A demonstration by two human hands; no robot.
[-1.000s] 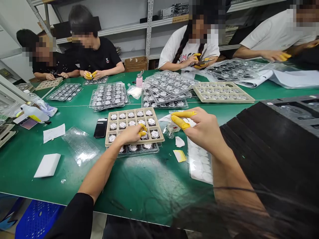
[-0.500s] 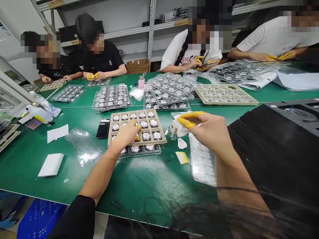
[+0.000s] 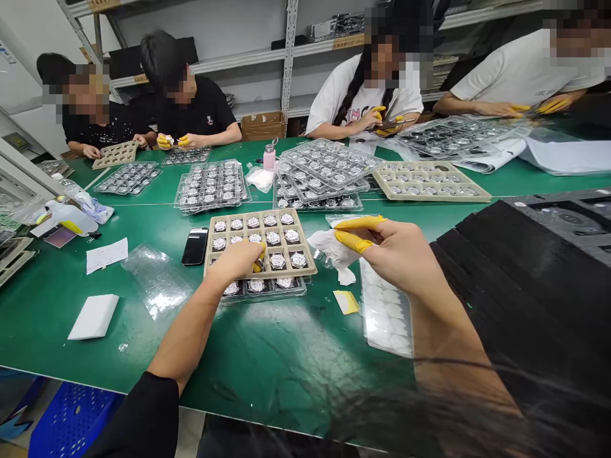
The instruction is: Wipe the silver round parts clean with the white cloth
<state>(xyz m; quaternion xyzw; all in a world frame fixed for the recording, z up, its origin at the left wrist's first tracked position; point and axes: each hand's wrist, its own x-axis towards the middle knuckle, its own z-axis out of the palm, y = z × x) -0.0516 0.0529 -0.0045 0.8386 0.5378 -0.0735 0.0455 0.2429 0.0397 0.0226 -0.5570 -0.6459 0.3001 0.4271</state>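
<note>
My left hand [image 3: 238, 261], in yellow finger cots, reaches over the beige compartment tray [image 3: 308, 264] in the middle of the table. Its fingers are closed and dip into a front-row cell; whatever they pinch there is hidden. Round silvery-white watch-like parts [image 3: 277, 260] sit in the tray's other cells, on dark squares. To the right of the tray, my right hand [image 3: 398, 257] pinches a crumpled white wipe [image 3: 329, 247] between cot-covered thumb and finger. Beneath the beige tray, a clear plastic tray [image 3: 267, 291] of similar parts sticks out at the front.
Left of the tray lie a black phone [image 3: 195, 247], clear plastic sheet [image 3: 157, 280] and white pad [image 3: 94, 317]. A packet of white pieces [image 3: 386, 312] lies under my right wrist. Stacked trays [image 3: 329, 162] and a pink bottle [image 3: 269, 157] stand behind. Several co-workers sit opposite.
The wipe in my right hand has come out further to the left, towards the beige tray. My left hand has turned and lowered slightly over its cell.
</note>
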